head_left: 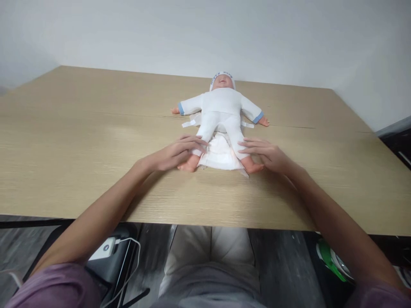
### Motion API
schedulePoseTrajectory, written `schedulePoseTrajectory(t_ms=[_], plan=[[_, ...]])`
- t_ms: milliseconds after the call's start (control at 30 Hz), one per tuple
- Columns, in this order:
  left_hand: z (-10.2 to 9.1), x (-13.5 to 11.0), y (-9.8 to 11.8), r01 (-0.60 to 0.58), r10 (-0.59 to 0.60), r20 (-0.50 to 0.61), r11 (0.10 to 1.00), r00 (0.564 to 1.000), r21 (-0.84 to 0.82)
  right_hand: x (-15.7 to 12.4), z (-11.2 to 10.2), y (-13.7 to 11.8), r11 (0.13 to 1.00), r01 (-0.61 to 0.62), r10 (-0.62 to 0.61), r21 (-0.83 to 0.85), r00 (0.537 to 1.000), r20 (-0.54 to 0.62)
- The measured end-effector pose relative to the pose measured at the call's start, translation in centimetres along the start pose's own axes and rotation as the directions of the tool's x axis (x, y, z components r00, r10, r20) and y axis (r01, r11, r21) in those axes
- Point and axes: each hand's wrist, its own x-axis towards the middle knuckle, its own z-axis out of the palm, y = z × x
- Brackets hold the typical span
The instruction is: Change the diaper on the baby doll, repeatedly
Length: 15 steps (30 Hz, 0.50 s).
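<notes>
One head view: left hand [180, 153] and right hand [266, 155] half open, fingers laid over lower legs of the doll [221, 101]; whether gripping, cannot tell. Doll lies face-up on worktop [96, 171]; diaper [221, 157] under doll, upper part mostly hidden.

doll cap [222, 74] | blue lettering [228, 75], illegible | white box [102, 254] | round mark [106, 247], illegible

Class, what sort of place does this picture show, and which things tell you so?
An indoor room, perhaps an office or training room: a wide wood-look table stands before a plain wall, and a doll in white lies on it, an open diaper showing between its legs.
</notes>
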Motion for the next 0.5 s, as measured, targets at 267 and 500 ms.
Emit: schedulePoseTrajectory(t_ms=[267, 500], plan=[[4.0, 1.8, 3.3, 0.154, -0.118, -0.131, 0.938, 0.984, 0.310, 0.4, 2.6, -5.9, 0.940, -0.101, 0.105, -0.327, 0.994, -0.005], [2.0, 2.8, 3.3, 0.218, -0.161, -0.237, 0.946, 0.958, 0.241, 2.0, 3.4, -5.4, 0.928, -0.175, 0.149, -0.330, 0.984, -0.101]])
